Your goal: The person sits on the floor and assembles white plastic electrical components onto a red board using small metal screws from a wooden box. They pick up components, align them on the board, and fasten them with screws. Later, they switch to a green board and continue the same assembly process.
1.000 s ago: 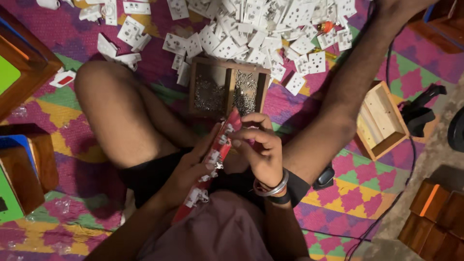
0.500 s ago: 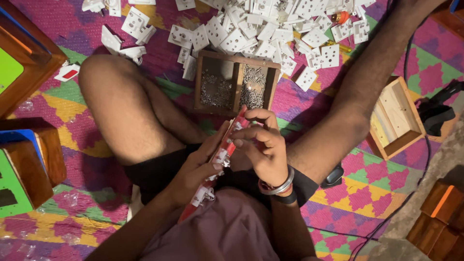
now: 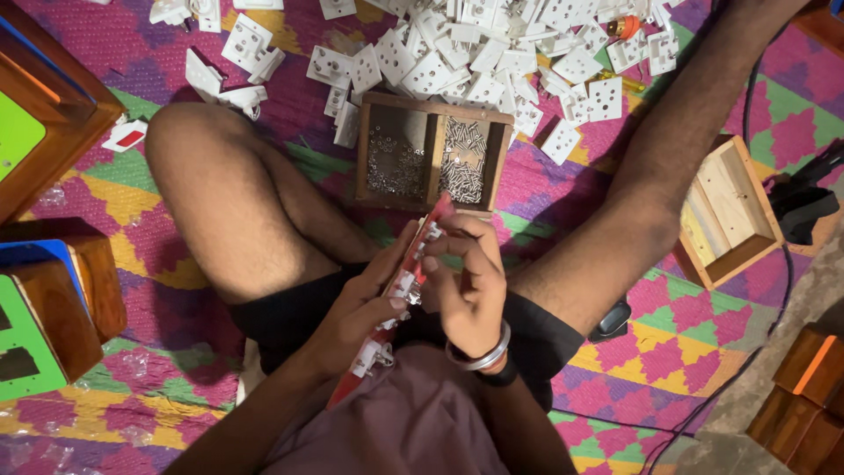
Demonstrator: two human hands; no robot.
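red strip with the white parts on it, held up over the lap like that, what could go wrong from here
The red strip is held on edge between the left hand and right hand, above the lap; a small piece worked loose by the fingertips could drop into the clothing or onto the patterned mat, where it would be hard to spot. The open wooden tray of screws lies close by the knee; a leg shift might tip or scatter it.

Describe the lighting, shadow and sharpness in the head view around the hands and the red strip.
Head view: light is dim and warm; the red strip with white parts, held between the left hand and right hand, is slightly soft; shadow darkens the lap below; the white plates look brightest; the wooden tray reads sharp.
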